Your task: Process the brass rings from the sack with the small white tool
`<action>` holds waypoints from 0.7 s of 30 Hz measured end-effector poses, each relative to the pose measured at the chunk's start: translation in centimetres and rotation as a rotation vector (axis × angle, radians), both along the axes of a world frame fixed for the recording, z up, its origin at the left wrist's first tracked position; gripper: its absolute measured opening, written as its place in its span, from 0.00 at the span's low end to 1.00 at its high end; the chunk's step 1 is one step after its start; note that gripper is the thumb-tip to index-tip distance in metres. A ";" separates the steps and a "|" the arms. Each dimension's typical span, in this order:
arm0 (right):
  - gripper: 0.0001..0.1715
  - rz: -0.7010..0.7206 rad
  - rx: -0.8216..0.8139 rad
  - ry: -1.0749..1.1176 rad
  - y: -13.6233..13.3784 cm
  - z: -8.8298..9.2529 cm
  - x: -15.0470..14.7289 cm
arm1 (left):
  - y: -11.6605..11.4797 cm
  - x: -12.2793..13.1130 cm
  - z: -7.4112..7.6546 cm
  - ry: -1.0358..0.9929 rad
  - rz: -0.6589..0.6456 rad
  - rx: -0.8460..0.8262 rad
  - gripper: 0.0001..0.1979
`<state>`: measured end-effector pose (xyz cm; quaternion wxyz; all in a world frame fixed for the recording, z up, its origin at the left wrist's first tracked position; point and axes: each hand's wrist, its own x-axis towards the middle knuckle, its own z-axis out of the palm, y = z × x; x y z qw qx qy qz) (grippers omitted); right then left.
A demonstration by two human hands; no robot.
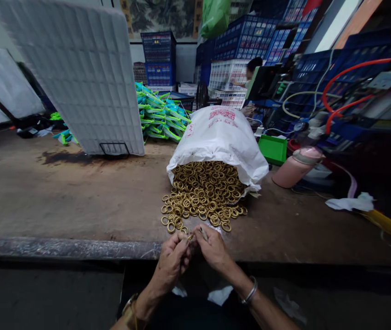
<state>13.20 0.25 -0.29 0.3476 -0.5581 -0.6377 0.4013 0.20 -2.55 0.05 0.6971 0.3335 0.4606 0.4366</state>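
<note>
Nearest: both hands together at the bench's front edge. Left hand [172, 260] pinches a gold ring [190, 237] between thumb and fingers; right hand [214, 247] grips a slim greyish piece [203, 234], type unclear, just beside that ring. Loose gold rings [195, 204] lie on the bench [78, 201] right beyond the fingertips, spilling from the mouth of a white sack [216, 130] on its side. Right of sack: pink bottle [297, 168], then green tray [273, 149]. Farther back, green-and-teal pile [163, 119] behind the sack's left side; stacked blue crates [159, 57] at rear.
</note>
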 end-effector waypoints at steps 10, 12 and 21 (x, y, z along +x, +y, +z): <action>0.16 0.194 0.124 -0.386 -1.2 0.4 -0.1 | -0.1 -0.1 0.6 0.095 0.013 0.076 0.17; 0.19 0.213 0.121 -0.415 -1.2 0.6 -0.1 | -0.1 -0.3 0.5 0.116 0.021 0.128 0.16; 0.17 0.069 0.082 -0.748 0.6 -1.4 1.5 | -2.1 -0.7 0.8 0.051 -0.210 0.070 0.14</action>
